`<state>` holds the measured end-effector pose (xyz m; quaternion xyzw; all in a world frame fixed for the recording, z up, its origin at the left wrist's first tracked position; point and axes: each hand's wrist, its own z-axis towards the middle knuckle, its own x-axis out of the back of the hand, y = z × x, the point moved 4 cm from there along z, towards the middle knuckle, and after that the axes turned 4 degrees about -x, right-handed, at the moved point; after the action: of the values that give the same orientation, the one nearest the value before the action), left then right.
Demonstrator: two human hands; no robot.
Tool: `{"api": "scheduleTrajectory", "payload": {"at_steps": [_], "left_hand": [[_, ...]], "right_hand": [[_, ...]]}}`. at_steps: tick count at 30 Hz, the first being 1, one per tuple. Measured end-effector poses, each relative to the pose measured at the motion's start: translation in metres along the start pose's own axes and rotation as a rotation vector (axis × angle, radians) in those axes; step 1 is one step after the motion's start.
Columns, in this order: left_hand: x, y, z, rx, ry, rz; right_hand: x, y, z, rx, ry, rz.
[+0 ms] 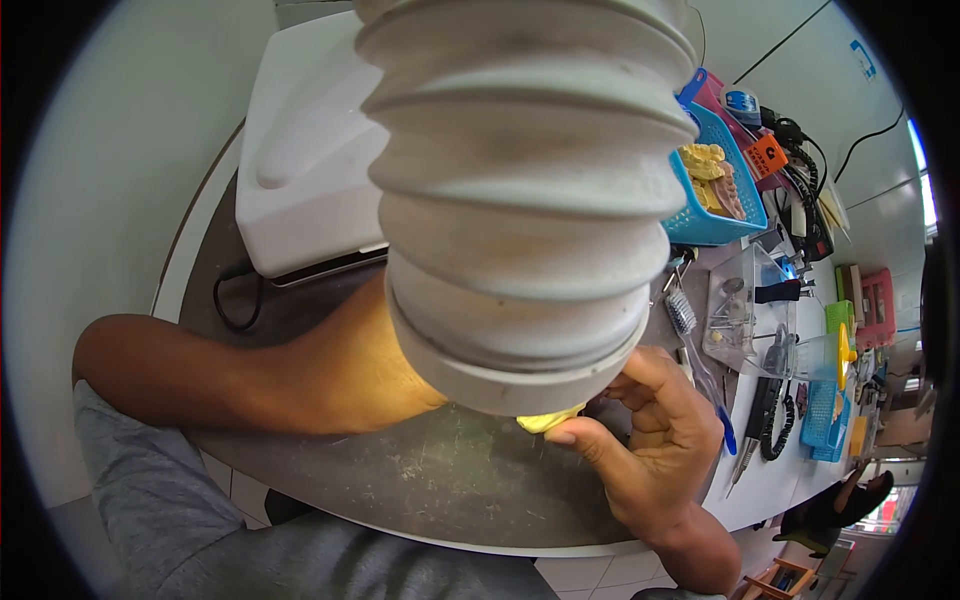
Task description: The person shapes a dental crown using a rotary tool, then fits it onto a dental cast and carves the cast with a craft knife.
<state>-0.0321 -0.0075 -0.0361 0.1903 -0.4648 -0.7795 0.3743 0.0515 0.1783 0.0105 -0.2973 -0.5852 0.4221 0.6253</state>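
A wide ribbed suction hose (pixel 525 210) hangs down the middle and covers much of the work. Below its rim shows the edge of a small yellow dental plaster model (pixel 548 420). My right hand (pixel 655 435) is curled at the hose's right side, its thumb against the yellow model and its fingertips partly behind the rim. My left hand (pixel 425 388) reaches in from the left; only its wrist end shows, and its fingers are hidden behind the hose.
A white machine housing (pixel 310 150) stands at the left. To the right are a blue basket (pixel 712 230) of plaster models, a brush (pixel 682 312), a clear box (pixel 735 345), a black corded handpiece (pixel 757 410) and another blue basket (pixel 822 440). A person (pixel 840 510) is far right.
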Motion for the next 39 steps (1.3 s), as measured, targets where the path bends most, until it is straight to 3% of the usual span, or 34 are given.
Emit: {"api": "scheduleTrajectory", "payload": {"at_steps": [2, 4, 7, 10, 12, 15, 18, 25, 27, 33, 39], "left_hand": [[0.0, 0.0, 0.003, -0.009, -0.017, 0.012], [-0.001, 0.002, 0.005, -0.019, -0.034, 0.024], [0.0, 0.001, 0.006, 0.092, -0.021, 0.024], [-0.002, -0.004, 0.005, 0.076, -0.05, 0.069], [-0.003, -0.008, 0.004, -0.058, 0.033, -0.036], [-0.001, -0.005, 0.004, 0.038, -0.032, 0.056], [-0.003, -0.009, 0.005, -0.065, -0.013, -0.005], [-0.001, -0.002, 0.005, 0.02, 0.044, -0.051], [-0.001, -0.001, 0.005, 0.015, -0.061, 0.047], [0.0, -0.006, 0.004, 0.019, -0.074, 0.098], [-0.002, -0.003, 0.003, -0.032, -0.041, -0.061]], "right_hand": [[-0.002, 0.003, 0.0, 0.001, 0.001, 0.003], [-0.002, 0.008, 0.0, 0.069, 0.144, 0.042], [-0.001, 0.007, 0.001, 0.109, 0.157, -0.006], [-0.001, 0.006, 0.002, 0.13, 0.153, -0.022], [-0.001, 0.004, 0.001, 0.128, 0.151, -0.025], [0.0, 0.002, 0.001, 0.145, 0.136, -0.047], [0.001, -0.001, 0.002, 0.186, 0.115, -0.095], [0.002, -0.008, 0.004, 0.254, 0.092, -0.187], [0.002, -0.008, 0.004, 0.265, 0.096, -0.181], [0.002, -0.006, 0.004, 0.269, 0.105, -0.17], [0.002, -0.003, 0.004, 0.24, 0.107, -0.118]]}}
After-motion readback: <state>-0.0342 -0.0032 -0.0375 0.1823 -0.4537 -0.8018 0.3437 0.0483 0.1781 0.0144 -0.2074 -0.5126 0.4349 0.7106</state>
